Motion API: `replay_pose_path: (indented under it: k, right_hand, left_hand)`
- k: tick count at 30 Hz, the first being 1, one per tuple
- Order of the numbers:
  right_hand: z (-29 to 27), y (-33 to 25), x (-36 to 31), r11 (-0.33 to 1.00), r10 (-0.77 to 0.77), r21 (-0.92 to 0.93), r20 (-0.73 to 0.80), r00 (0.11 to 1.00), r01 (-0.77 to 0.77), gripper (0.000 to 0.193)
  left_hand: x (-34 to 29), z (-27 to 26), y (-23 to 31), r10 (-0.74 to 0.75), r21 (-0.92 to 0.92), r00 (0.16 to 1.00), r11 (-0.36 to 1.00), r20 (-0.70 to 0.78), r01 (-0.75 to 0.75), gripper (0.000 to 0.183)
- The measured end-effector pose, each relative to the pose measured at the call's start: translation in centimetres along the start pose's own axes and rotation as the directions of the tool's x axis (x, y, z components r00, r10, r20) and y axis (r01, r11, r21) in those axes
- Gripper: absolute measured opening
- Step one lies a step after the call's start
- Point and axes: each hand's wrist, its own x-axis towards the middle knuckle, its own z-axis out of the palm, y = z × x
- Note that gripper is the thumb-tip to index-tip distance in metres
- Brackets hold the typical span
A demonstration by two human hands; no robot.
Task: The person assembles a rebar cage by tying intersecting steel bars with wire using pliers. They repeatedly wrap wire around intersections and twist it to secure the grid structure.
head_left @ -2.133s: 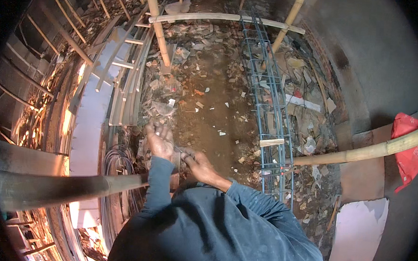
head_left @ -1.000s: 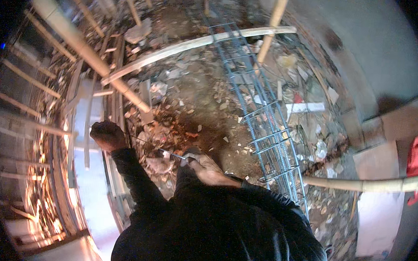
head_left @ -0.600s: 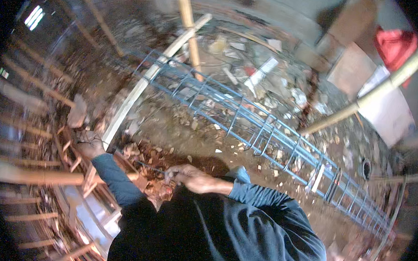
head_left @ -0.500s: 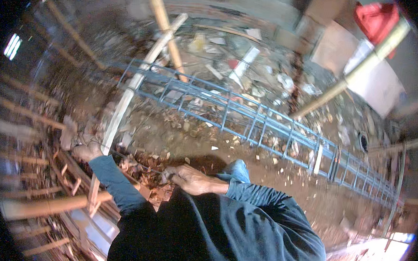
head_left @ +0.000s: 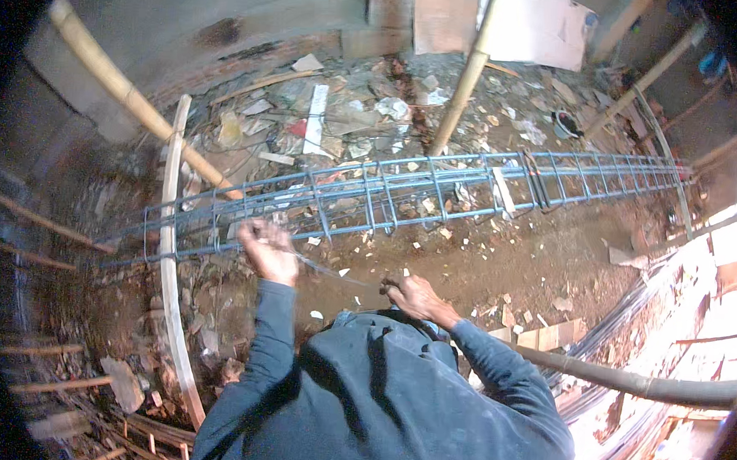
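Note:
A thin wire (head_left: 336, 274) stretches between my two hands, slanting down from left to right. My left hand (head_left: 267, 253), somewhat blurred, is closed on its upper end just in front of the rebar cage (head_left: 371, 188). Closer to my body and further right, my right hand (head_left: 419, 299) grips the other end with curled fingers. The long cage of bluish steel bars and square stirrups runs across in front of me. Over its right half hangs a dark two-legged tool (head_left: 536, 183), perhaps pincers, beside a pale wooden slat (head_left: 503, 193).
A whitish timber (head_left: 174, 328) crosses the cage's left end. Bamboo poles (head_left: 461, 101) rise beyond it amid rubble and scraps. Another pole (head_left: 629, 379) juts in at right, near a black bucket (head_left: 566, 124) farther off. Loose wood lies at lower left.
My view has swung to the right. My hands and the wire have come away from the wood pile on the left and now hold over the ground before the cage.

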Motion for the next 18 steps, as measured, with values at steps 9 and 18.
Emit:
replay_pose_path:
  k: [9,18]
  right_hand:
    - [-4.4,-1.7,-2.7,0.896,0.141,0.443,-0.34,0.93,0.026,0.037]
    - [-14.5,9.5,-5.7,0.942,0.307,0.301,-0.601,0.738,-0.147,0.033]
  left_hand:
    - [-11.1,4.7,-18.3,-0.519,0.532,0.851,0.743,0.077,0.405,0.033]
    - [-11.9,5.8,-28.4,-0.571,0.848,0.716,0.527,0.4,-0.053,0.038]
